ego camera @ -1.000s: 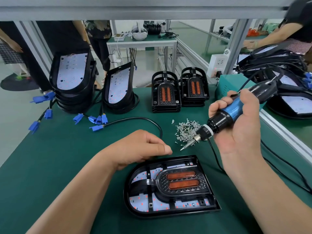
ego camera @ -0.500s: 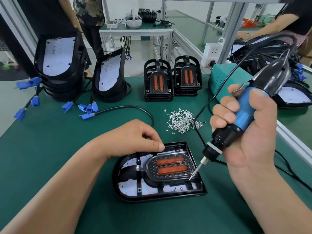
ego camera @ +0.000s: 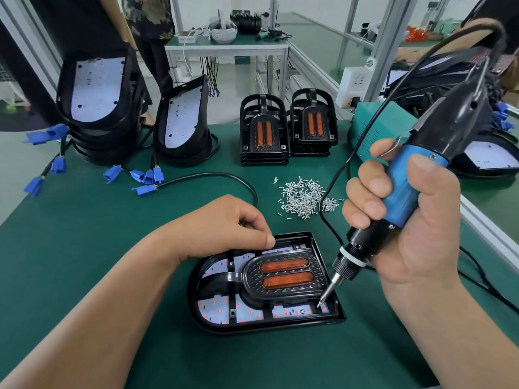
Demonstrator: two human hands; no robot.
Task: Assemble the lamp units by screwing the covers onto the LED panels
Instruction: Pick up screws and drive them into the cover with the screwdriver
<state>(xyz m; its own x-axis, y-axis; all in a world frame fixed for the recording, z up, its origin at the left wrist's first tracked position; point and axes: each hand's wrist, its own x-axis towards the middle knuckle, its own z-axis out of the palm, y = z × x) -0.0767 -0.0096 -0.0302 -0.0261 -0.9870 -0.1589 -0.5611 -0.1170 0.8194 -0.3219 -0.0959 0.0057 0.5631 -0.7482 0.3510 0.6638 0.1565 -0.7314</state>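
A black lamp unit (ego camera: 252, 328) lies flat on the green mat, its white LED panel (ego camera: 219, 310) showing through a cover with two orange lenses (ego camera: 285, 273). My left hand (ego camera: 224, 226) rests on the unit's far edge with its fingers curled. A glint of metal inside the curl looks like small screws. My right hand (ego camera: 421, 220) grips a blue and black electric screwdriver (ego camera: 404, 186), tilted. Its bit tip (ego camera: 320, 304) touches the cover's near right corner.
A pile of loose screws (ego camera: 303, 197) lies behind the unit. Two stacks of covers (ego camera: 264, 136) stand further back, and stacks of LED housings (ego camera: 98, 108) with blue connectors (ego camera: 146, 178) at the back left. A teal power box (ego camera: 373, 127) and more units (ego camera: 488, 161) sit on the right.
My right hand has brought the screwdriver down from above the screw pile to the cover's near right corner. My left hand has settled onto the unit's far edge.
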